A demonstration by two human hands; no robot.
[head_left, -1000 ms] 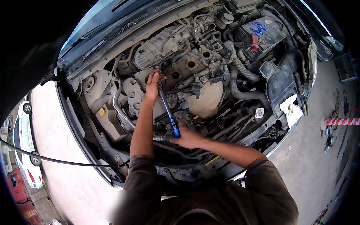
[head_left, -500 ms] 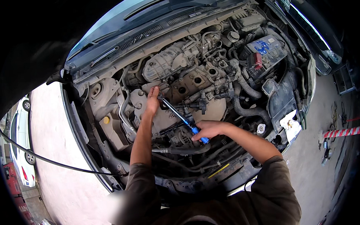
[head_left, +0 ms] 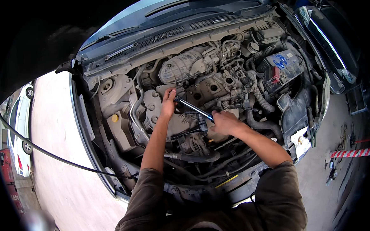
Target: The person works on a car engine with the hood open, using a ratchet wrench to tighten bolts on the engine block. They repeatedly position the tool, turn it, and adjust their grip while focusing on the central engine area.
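Observation:
A torque wrench, with a chrome shaft and a blue grip, lies slantwise over the dirty engine. My right hand is closed round its blue grip, hiding most of it. At the other end, my left hand is closed about the wrench head, on the left part of the engine cover. What the head sits on is hidden by my fingers. Just right of the head, round dark holes open in the engine top. A ribbed intake manifold stands beyond my left hand.
A combination spanner rests on the cowl below the windscreen. At the right are the battery with its red terminal cover and a white rag on the bay's edge. A black cable crosses at left. A red-and-white striped bar is at right.
My right hand has swung the wrench grip away from me, toward the windscreen. My left hand stays at the wrench head. The whole view has shifted slightly.

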